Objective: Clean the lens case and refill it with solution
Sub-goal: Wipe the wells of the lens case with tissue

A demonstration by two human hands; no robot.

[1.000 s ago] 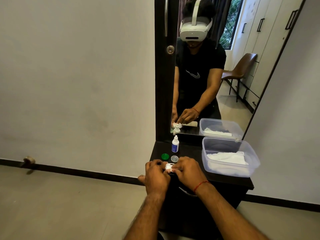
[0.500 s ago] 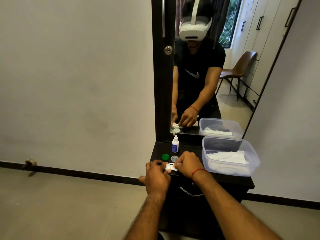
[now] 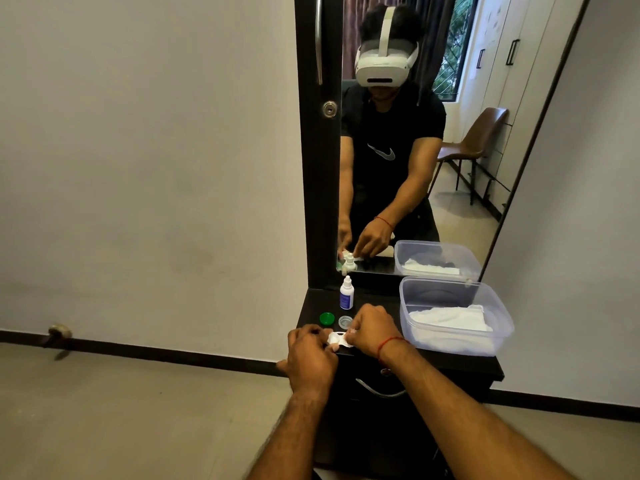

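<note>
Head view, looking forward and down: both hands meet at the front edge of a dark dresser top [image 3: 450,358], below a tall mirror [image 3: 450,168].

Left hand [image 3: 311,355]: fingers curled inward, closed around the left end of the lens case [image 3: 336,338]. Only a small white part of the case shows between the two hands; the rest is covered by fingers.

Right hand [image 3: 372,329]: fingers bent and pinched together at the right end of the case. A scrap of white shows at the fingertips; whether it is tissue or part of the case cannot be told. A red thread [image 3: 389,344] circles the right wrist.

Lens case position: held between both hands, at the near edge of the dresser top. Whether it rests on the surface or is lifted clear cannot be told.

Other items on the dresser top:
- Green cap [image 3: 326,319]: lies flat, just behind the left hand.
- Clear cap [image 3: 345,321]: lies flat beside the green cap, to its right, near the right hand's knuckles.
- Solution bottle [image 3: 346,298]: white with a blue label, stands upright behind the two caps, near the base of the mirror, its nozzle closed.
- Clear plastic container [image 3: 453,296]: sits to the right of the hands, lid off, with white cloth [image 3: 450,318] lying inside.

A curved metal drawer handle [image 3: 379,391] shows on the dresser front below the right wrist.
</note>
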